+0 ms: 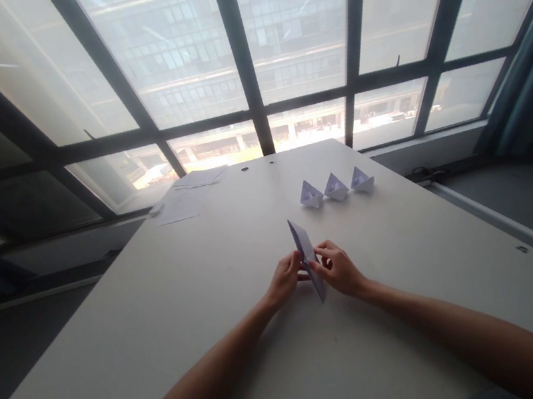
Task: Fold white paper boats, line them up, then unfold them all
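A piece of folded white paper (303,241) stands on edge between my hands, just above the white table (204,317). My left hand (285,279) grips its left side, with the thumb near the middle of the sheet. On the other side, the fingers of my right hand (338,269) pinch the paper near its centre. Parts of the fingers are hidden behind the paper. Beyond my right hand, three folded paper boats stand in a row: the left boat (311,195), the middle boat (335,187) and the right boat (361,180).
Flat white sheets of paper (179,206) lie at the table's far left corner, with a small whitish object (155,210) beside them. A small dark item (522,249) is near the right edge. Tall windows (294,26) rise behind the table, and a blue curtain (524,71) hangs at right.
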The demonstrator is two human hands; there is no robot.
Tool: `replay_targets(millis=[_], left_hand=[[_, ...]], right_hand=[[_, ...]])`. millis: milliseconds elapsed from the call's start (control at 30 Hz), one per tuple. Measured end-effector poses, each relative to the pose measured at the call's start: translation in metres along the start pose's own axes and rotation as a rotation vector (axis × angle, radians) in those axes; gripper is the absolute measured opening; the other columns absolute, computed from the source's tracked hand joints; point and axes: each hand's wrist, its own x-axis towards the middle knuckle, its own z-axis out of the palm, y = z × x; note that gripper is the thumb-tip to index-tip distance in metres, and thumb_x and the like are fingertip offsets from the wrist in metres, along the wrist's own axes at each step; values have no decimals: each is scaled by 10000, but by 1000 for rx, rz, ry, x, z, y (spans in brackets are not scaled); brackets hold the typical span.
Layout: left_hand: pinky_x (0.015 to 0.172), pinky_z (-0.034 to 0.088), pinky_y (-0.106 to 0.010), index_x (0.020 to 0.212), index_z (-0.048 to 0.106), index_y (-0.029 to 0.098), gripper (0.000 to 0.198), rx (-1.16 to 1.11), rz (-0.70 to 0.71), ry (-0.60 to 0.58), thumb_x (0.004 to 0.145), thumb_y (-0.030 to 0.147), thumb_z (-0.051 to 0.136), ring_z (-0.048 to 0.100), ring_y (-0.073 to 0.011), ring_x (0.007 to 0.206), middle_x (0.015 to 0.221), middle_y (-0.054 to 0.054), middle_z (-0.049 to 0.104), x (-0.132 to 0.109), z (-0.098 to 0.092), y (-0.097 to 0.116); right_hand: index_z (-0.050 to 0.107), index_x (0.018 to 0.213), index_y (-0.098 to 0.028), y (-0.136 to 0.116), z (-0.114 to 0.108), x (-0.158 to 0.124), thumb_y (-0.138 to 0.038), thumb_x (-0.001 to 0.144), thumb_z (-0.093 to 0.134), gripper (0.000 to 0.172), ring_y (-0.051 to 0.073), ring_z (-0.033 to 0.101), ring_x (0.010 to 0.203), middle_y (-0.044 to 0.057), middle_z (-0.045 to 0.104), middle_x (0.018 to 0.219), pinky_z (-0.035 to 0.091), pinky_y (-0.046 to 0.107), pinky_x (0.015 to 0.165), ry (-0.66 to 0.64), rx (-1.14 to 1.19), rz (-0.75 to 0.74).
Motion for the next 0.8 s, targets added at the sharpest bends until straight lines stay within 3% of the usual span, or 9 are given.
replay_targets(millis=[167, 300, 467, 633, 800], left_hand=[[539, 527, -222, 890, 718, 138, 402, 96, 39, 65, 790, 525, 672, 649, -194, 760, 978, -110, 636, -2, 3, 3], [499, 517, -216, 817, 726, 127, 338, 114, 42, 53, 766, 462, 716, 638, -176, 694, 996, -110, 628, -2, 4, 5], [491, 503, -205, 782, 725, 120, 320, 80, 15, 60, 772, 439, 708, 635, -177, 658, 882, -102, 672, 0, 3, 5], [477, 471, -215, 756, 727, 123, 210, 89, -29, 55, 769, 331, 701, 617, -178, 581, 718, -64, 660, 2, 1, 5], [504, 408, -203, 655, 710, 123, 168, 166, -17, 29, 744, 263, 687, 556, -145, 535, 619, -23, 638, 4, -1, 3]], right_hand=[[664, 947, -169, -3, 3, -3, -377, 892, 575, 233, 109, 501, 655, 57, 561, 981, 448, 260, 647, -80, -6, 13], [667, 979, -161, -3, 2, -1, -398, 922, 525, 283, 121, 530, 699, 58, 568, 963, 460, 261, 677, -116, 66, 38], [672, 961, -149, 2, -4, 3, -354, 881, 552, 250, 166, 558, 816, 73, 591, 975, 470, 254, 686, -181, 240, 43], [630, 746, -128, 11, -3, 8, -229, 804, 489, 184, 143, 506, 660, 19, 585, 717, 409, 233, 590, -126, 356, 202], [615, 644, -113, 21, 3, 10, -361, 799, 518, 309, 103, 393, 521, -18, 484, 546, 311, 222, 492, -34, 355, 372]])
